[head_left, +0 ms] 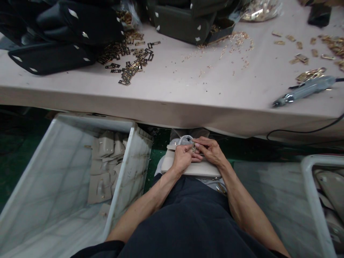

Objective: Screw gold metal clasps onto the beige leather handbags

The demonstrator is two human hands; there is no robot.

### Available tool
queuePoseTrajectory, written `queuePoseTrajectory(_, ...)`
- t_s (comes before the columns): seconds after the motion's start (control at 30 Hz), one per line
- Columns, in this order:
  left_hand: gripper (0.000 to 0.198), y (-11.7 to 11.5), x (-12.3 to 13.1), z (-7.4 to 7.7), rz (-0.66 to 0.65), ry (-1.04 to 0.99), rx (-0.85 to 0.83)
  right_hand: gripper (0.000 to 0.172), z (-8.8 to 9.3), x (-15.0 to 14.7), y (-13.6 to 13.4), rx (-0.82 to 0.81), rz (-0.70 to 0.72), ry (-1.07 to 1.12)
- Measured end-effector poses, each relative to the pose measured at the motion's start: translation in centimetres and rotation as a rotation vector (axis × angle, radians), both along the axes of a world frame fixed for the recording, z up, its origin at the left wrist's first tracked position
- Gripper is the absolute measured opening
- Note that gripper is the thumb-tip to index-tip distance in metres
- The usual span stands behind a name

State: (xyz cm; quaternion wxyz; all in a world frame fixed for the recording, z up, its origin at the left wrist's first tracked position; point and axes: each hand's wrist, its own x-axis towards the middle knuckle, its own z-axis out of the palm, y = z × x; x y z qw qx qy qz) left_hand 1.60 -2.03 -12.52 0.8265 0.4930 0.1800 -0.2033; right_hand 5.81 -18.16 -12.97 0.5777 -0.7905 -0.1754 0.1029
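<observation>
A cream handbag lies across my lap. Over it, my left hand is closed, with thumb and fingers pinching a small shiny metal bag fitting. From the other side my right hand also pinches this fitting, so the two hands meet at it. The fingers cover much of the fitting, and its exact form cannot be made out. Part of a white looped handle shows just beyond my left hand.
A white bin at my left holds cream bag pieces; another bin with bags stands at right. On the table lie dark bags, several metal fittings, tiny scattered parts and a corded electric screwdriver.
</observation>
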Motion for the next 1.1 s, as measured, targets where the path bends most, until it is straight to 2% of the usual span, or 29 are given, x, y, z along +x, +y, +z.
queuePoseTrajectory(0.23, 0.024, -0.2, 0.0, -0.4, -0.006, -0.021, 0.018, 0.035, -0.6, -0.3, -0.1, 0.0, -0.011, -0.019)
queuePoseTrajectory(0.43, 0.017, -0.4, 0.1, -0.1, 0.016, -0.02, 0.087, 0.033, -0.4, -0.2, -0.2, 0.006, 0.001, -0.005)
queuePoseTrajectory(0.53, 0.019, -0.4, 0.1, 0.1, 0.013, -0.035, 0.125, 0.035, 0.2, 0.2, -0.7, 0.026, 0.053, 0.058)
queuePoseTrajectory(0.7, 0.019, -0.3, -0.1, 0.1, -0.019, -0.068, 0.186, 0.031, 1.3, 1.8, -1.6, 0.123, 0.2, 0.289)
queuePoseTrajectory(0.83, 0.016, -0.1, -0.1, 0.3, 0.016, -0.039, 0.137, 0.03, 1.5, 2.5, -1.5, 0.145, 0.226, 0.341)
queuePoseTrajectory(1.0, 0.01, 0.0, 0.3, 0.6, 0.101, 0.054, 0.035, 0.031, 1.1, 2.6, -1.2, 0.148, 0.193, 0.268)
queuePoseTrajectory(1.1, 0.009, 0.1, 0.5, 0.6, 0.106, 0.096, 0.011, 0.029, 0.9, 2.7, -1.1, 0.14, 0.204, 0.252)
